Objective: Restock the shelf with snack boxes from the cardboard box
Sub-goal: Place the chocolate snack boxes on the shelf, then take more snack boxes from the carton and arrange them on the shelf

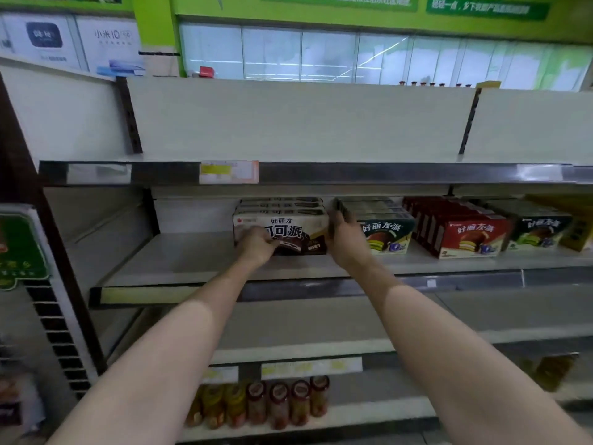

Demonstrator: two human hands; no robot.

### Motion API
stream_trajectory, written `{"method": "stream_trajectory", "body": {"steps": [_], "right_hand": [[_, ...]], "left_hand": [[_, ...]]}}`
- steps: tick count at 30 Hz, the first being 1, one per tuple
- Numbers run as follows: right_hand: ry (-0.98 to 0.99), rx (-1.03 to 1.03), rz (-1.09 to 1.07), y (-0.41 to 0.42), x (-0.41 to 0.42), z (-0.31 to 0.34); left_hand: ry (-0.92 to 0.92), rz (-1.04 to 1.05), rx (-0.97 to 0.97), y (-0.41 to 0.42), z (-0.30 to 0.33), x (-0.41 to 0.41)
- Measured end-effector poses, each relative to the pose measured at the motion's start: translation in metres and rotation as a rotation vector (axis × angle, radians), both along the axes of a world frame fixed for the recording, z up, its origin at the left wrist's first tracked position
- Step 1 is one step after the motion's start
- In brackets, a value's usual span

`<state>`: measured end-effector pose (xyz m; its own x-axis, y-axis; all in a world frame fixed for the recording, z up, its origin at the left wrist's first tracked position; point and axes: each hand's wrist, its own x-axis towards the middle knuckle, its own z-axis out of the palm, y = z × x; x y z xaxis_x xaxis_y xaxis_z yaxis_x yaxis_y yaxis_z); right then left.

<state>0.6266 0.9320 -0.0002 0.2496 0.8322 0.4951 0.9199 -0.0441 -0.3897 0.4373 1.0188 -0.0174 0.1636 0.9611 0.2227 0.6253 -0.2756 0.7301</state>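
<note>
A row of brown-and-white cocoa pie snack boxes (285,216) stands on the middle shelf (179,261). My left hand (256,244) grips the lower left corner of the front box. My right hand (341,232) holds the row's right side, fingers curled along its edge. Just right of them stand green snack boxes (385,234), red ones (465,234) and another green set (542,231). The cardboard box is out of view.
The top shelf (288,159) is bare, with a price tag (228,172) on its rail. Bare shelf surface lies left of the brown boxes. Jars (272,406) line the bottom shelf. A green sign (19,245) hangs at left.
</note>
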Motion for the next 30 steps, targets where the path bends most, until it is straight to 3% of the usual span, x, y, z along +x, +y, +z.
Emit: {"method": "stream_trajectory", "body": {"steps": [11,18,30], "right_hand": [[-0.039,0.059,-0.204,-0.109,0.091,-0.016],[-0.01,-0.107,-0.38,-0.187,0.173,-0.043],[0.163,-0.17,-0.704,-0.433,0.375,-0.097]], "left_hand": [[0.072,-0.4,0.2,-0.07,0.005,0.131],[0.142,-0.626,0.247,-0.133,0.0,0.24],[0.366,-1.092,0.204,-0.337,-0.046,0.499]]}}
